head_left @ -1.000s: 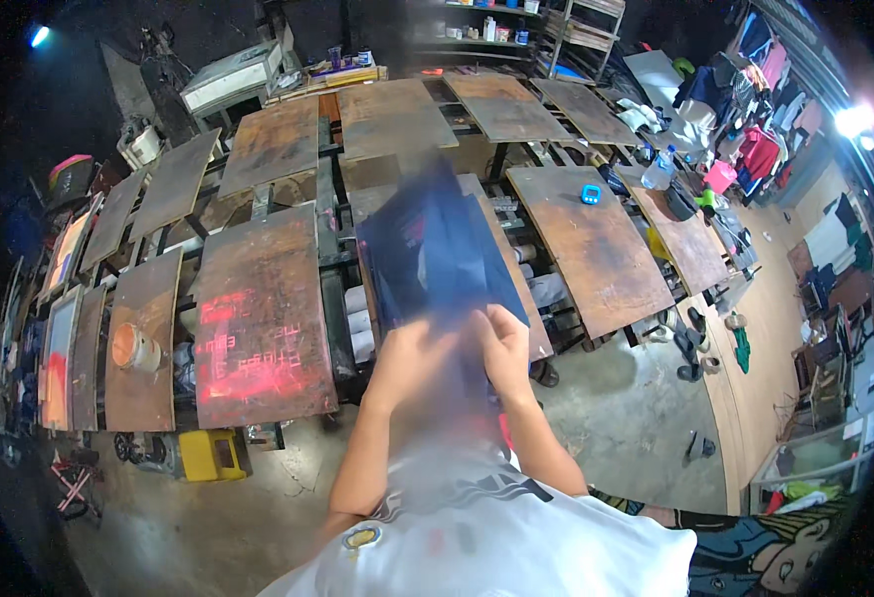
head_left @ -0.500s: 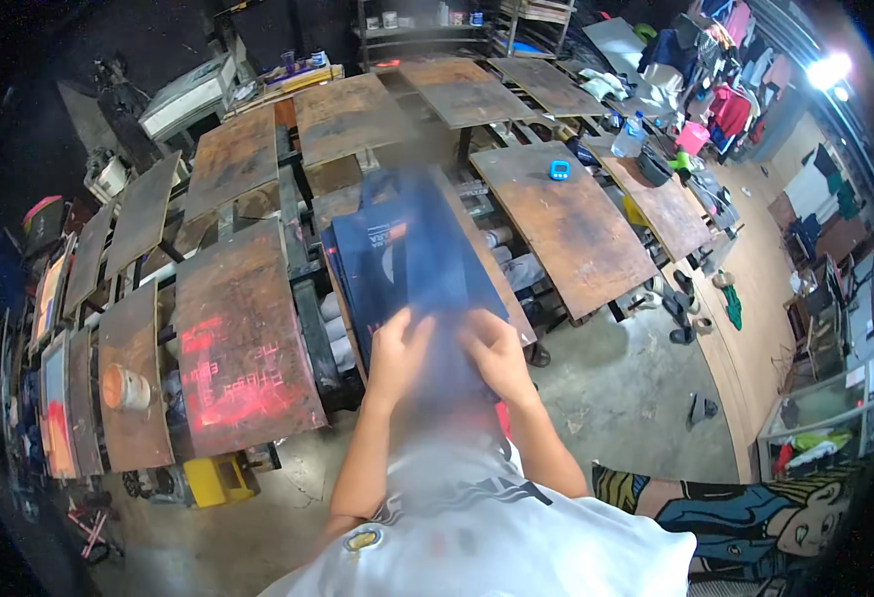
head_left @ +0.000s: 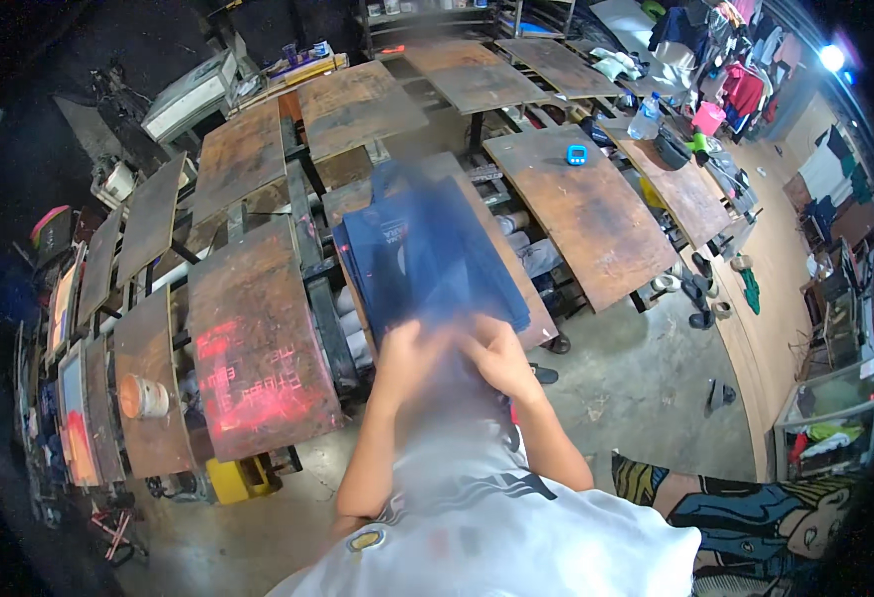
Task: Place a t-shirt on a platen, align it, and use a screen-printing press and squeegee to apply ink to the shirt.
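A stack of dark blue tote bags (head_left: 486,264) with pale print lies on a brown board in front of me, handles toward the far side. At its near edge, my left hand (head_left: 404,366) has its fingers curled in on the fabric. Beside it, my right hand (head_left: 501,360) is closed in the same way, thumb side facing the left hand. A blurred vertical streak covers the middle of the stack and the fingertips, so the exact grip is partly hidden.
Rows of stained brown boards (head_left: 581,219) on dark frames surround the stack. One board (head_left: 258,343) bears red paint. A blue timer (head_left: 577,155), a water bottle (head_left: 646,117) and a dark bowl (head_left: 672,147) stand to the right. An orange-white bucket (head_left: 143,397) sits left; footwear (head_left: 697,289) lies on the floor.
The view has shifted slightly, so the boards appear farther right. Both hands stay at the stack's near edge, and the bags' near right corner now shows more plainly.
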Demonstrator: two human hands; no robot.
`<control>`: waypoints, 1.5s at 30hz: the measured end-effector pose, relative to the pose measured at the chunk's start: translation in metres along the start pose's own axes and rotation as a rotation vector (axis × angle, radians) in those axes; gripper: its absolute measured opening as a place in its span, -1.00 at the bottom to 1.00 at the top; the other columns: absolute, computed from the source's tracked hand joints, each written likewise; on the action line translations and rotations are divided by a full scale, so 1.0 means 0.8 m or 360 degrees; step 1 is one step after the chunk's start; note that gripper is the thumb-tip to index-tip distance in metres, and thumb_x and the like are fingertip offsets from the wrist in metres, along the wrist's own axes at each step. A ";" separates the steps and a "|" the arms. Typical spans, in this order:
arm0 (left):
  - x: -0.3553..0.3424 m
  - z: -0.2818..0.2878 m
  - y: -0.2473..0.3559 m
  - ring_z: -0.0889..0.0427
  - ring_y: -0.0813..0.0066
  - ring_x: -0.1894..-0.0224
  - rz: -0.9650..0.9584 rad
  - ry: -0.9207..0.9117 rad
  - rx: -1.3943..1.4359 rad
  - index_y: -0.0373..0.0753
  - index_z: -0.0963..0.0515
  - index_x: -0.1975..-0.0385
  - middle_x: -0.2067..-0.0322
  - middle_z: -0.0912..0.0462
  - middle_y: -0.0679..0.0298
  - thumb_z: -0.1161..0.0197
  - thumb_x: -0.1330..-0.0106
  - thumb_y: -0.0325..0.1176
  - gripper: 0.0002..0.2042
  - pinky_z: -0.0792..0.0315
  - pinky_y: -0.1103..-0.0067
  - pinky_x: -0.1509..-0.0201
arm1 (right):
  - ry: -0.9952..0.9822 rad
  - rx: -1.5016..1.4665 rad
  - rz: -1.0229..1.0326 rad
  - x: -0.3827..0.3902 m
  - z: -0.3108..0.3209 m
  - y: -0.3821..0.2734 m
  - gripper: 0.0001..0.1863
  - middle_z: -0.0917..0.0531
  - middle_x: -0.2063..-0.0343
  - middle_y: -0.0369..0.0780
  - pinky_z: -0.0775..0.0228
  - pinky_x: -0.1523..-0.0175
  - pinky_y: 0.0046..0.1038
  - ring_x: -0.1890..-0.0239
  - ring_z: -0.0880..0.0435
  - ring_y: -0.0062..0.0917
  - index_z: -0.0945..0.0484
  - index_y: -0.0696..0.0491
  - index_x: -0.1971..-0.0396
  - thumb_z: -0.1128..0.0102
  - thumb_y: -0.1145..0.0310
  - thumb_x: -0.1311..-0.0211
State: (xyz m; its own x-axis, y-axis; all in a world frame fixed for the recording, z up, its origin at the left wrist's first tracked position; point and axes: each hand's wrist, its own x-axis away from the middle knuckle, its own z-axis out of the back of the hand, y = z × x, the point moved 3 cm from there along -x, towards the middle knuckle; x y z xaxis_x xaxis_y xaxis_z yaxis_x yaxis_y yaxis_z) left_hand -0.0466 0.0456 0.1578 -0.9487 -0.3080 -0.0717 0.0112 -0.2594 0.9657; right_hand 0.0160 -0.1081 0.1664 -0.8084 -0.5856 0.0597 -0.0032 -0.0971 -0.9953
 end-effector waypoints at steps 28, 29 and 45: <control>0.039 0.031 -0.064 -0.50 0.78 0.46 0.0100 -0.0360 0.0237 -0.32 -0.64 0.26 0.44 -0.63 0.47 -0.22 -0.48 -0.17 -0.71 -0.41 0.70 0.43 | -0.0051 0.0084 -0.0068 -0.025 -0.031 0.027 -0.88 -0.56 0.52 -0.41 -0.24 0.47 -0.67 0.52 -0.44 -0.80 -0.57 0.08 0.31 -0.15 0.37 -0.40; 0.040 0.032 -0.070 -0.47 0.79 0.45 0.0099 -0.0288 0.0305 -0.32 -0.64 0.26 0.45 -0.61 0.49 -0.23 -0.48 -0.16 -0.70 -0.39 0.70 0.41 | -0.0004 0.0161 0.0100 -0.026 -0.039 0.028 -0.81 -0.47 0.60 -0.29 -0.22 0.48 -0.54 0.54 -0.36 -0.73 -0.51 0.14 0.38 -0.20 0.33 -0.37; 0.039 0.045 -0.040 -0.54 0.75 0.32 0.0331 0.0155 0.0593 -0.33 -0.67 0.28 0.35 -0.66 0.44 -0.20 -0.49 -0.16 -0.68 -0.43 0.66 0.20 | -0.0160 0.0297 0.0226 -0.009 -0.042 -0.020 -0.70 -0.46 0.70 -0.23 -0.28 0.46 -0.45 0.59 -0.39 -0.70 -0.56 0.21 0.38 -0.17 0.24 -0.42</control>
State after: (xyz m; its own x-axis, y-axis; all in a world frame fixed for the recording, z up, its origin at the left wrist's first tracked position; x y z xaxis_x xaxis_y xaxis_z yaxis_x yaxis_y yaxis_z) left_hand -0.0881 0.0771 0.1332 -0.9038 -0.4084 0.1279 0.0672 0.1596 0.9849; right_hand 0.0018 -0.0752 0.1789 -0.7304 -0.6801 -0.0632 0.2227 -0.1497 -0.9633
